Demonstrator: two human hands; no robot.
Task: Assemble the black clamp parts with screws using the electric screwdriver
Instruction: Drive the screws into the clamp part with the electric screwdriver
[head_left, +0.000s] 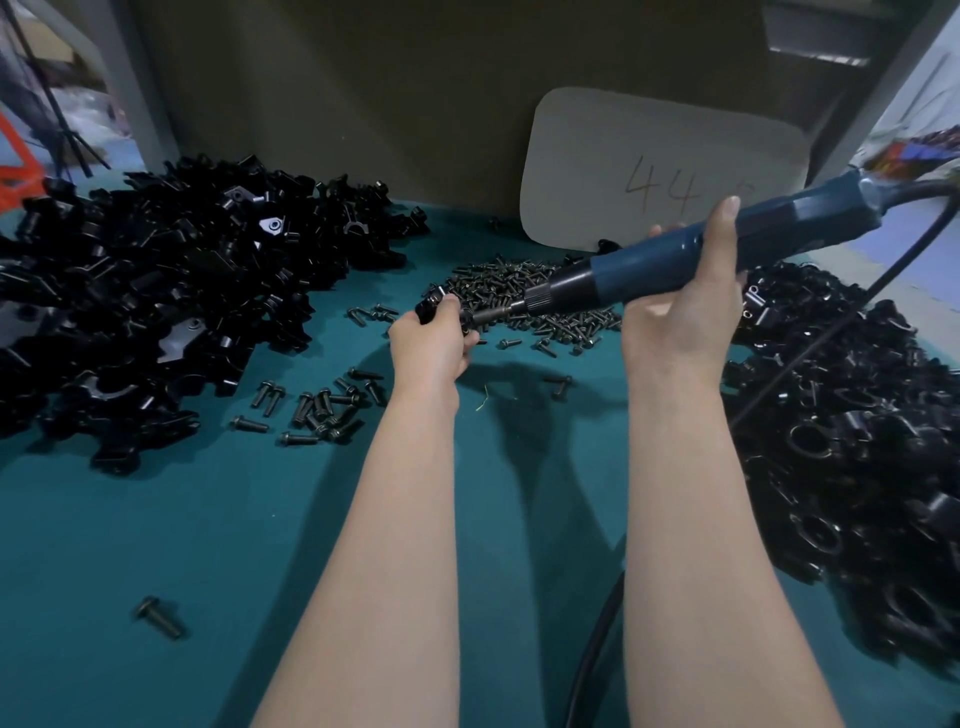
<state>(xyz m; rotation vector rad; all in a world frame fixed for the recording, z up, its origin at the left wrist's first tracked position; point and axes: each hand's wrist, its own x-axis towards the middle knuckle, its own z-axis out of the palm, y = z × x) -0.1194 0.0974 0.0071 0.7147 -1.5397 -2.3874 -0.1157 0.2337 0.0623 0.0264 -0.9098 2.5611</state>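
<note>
Right grip (691, 306) around electric screwdriver (810, 218), left grip (431, 340) around clamp part (432, 307); screw pile (493, 283) behind, clamp heaps (156, 291) beside.

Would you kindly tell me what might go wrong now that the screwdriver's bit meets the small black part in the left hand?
The left hand pinches the small black clamp part right at the bit of the blue electric screwdriver; a slip may jab that hand. The part is held in the air, so it may twist under torque. The black cable crosses the right-hand pile of black parts and might snag.
</note>
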